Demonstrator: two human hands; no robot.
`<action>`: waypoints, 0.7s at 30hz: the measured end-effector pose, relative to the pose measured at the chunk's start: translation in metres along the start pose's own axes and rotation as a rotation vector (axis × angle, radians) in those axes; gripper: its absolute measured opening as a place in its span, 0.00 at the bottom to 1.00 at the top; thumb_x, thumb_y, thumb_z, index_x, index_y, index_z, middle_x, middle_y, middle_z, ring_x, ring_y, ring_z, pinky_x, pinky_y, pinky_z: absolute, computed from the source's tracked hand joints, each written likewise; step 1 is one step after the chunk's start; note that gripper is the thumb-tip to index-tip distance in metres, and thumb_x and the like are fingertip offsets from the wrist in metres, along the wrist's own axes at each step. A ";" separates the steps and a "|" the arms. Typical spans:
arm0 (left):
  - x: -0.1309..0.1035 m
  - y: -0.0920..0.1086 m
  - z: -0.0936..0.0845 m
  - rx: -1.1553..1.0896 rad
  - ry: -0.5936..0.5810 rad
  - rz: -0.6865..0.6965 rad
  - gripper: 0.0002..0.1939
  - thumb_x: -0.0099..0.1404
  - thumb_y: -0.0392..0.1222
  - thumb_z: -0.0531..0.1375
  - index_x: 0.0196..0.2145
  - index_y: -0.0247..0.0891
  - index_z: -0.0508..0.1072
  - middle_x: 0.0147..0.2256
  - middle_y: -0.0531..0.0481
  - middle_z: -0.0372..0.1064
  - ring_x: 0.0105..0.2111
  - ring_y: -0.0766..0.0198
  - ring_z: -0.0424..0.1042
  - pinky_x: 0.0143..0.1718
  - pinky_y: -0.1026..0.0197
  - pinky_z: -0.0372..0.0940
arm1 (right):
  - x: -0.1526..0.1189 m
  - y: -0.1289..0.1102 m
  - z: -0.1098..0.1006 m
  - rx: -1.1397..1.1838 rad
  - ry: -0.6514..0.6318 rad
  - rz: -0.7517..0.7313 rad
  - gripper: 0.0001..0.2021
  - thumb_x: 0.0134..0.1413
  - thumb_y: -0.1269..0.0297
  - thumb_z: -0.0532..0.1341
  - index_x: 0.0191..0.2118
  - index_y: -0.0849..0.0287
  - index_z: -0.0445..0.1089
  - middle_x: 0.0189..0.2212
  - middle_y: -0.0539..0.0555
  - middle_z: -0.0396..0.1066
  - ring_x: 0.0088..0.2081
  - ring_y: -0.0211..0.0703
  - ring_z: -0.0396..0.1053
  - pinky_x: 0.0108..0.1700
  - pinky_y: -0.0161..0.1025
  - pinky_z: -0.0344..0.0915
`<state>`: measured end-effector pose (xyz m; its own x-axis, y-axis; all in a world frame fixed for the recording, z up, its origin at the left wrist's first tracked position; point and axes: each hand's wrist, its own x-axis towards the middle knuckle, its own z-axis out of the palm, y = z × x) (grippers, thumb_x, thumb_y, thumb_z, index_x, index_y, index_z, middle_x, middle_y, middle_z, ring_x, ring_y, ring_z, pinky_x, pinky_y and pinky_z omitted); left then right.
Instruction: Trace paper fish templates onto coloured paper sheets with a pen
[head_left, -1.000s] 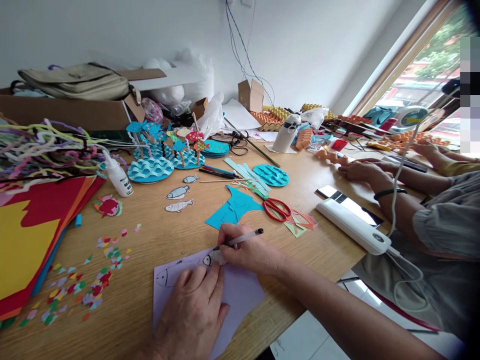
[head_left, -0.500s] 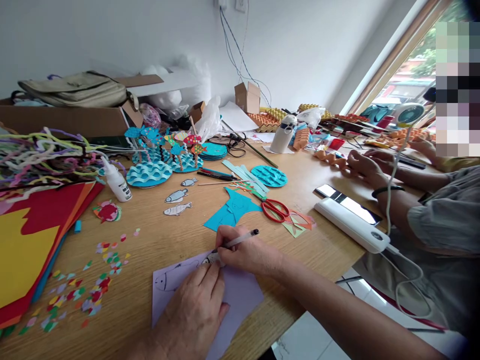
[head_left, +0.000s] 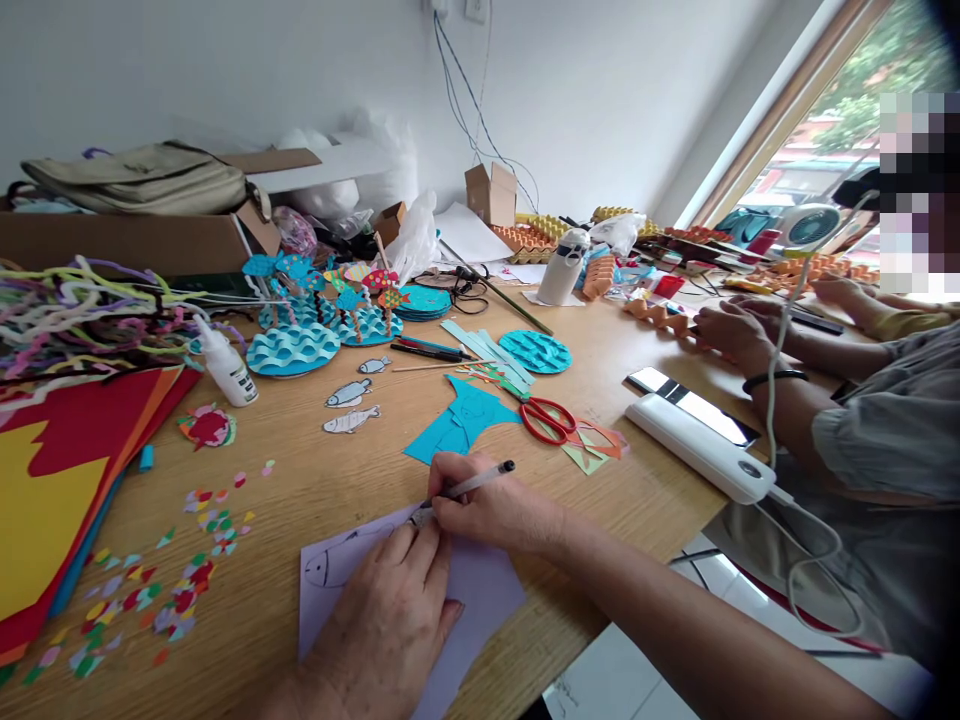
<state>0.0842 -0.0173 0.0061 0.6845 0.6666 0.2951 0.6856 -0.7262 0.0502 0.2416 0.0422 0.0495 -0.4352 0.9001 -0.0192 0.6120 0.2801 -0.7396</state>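
Note:
A sheet of purple paper (head_left: 480, 600) lies near the table's front edge, with a fish outline (head_left: 322, 568) drawn at its left. Flat on the sheet rests my left hand (head_left: 390, 595), fingers stretched out and pressing beside a small white paper fish (head_left: 421, 516), mostly hidden under the fingertips. My right hand (head_left: 495, 510) grips a pen (head_left: 480, 478) with its tip down at that paper fish. Beyond the hands lie cut blue paper (head_left: 461, 420), red-handled scissors (head_left: 547, 420) and several white paper fish (head_left: 351, 420).
At the left are a glue bottle (head_left: 225, 362), scattered paper bits (head_left: 199, 575) and coloured sheets (head_left: 67, 490). Blue wavy paper discs (head_left: 294, 348) stand farther back. A white power bank (head_left: 697, 450) and phone (head_left: 694, 405) lie at right, beside a co-worker's hands (head_left: 731, 330).
The view has shifted slightly. My right hand stays at the paper fish with the pen; my left hand still presses the purple sheet.

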 end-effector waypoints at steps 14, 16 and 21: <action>0.002 0.001 0.001 0.043 0.022 -0.003 0.20 0.58 0.38 0.60 0.47 0.27 0.72 0.47 0.38 0.70 0.41 0.50 0.69 0.41 0.52 0.68 | -0.001 0.003 -0.002 -0.037 0.033 0.006 0.06 0.41 0.77 0.57 0.25 0.59 0.65 0.20 0.45 0.64 0.24 0.32 0.59 0.25 0.28 0.54; 0.002 0.002 0.000 0.049 0.014 -0.006 0.19 0.58 0.38 0.59 0.47 0.28 0.72 0.47 0.39 0.70 0.40 0.51 0.69 0.41 0.52 0.68 | -0.002 0.002 -0.003 -0.037 0.029 0.008 0.06 0.41 0.77 0.57 0.25 0.59 0.65 0.20 0.45 0.64 0.24 0.32 0.59 0.25 0.28 0.54; 0.002 0.002 0.000 0.059 -0.006 -0.003 0.20 0.58 0.37 0.60 0.47 0.27 0.72 0.47 0.38 0.70 0.40 0.50 0.69 0.40 0.52 0.68 | -0.002 0.002 -0.002 -0.033 0.025 0.021 0.06 0.41 0.77 0.57 0.25 0.59 0.65 0.21 0.45 0.64 0.24 0.32 0.59 0.26 0.28 0.54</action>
<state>0.0867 -0.0173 0.0071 0.6834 0.6702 0.2896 0.7013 -0.7129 -0.0051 0.2447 0.0417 0.0496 -0.4060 0.9137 -0.0175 0.6424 0.2717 -0.7165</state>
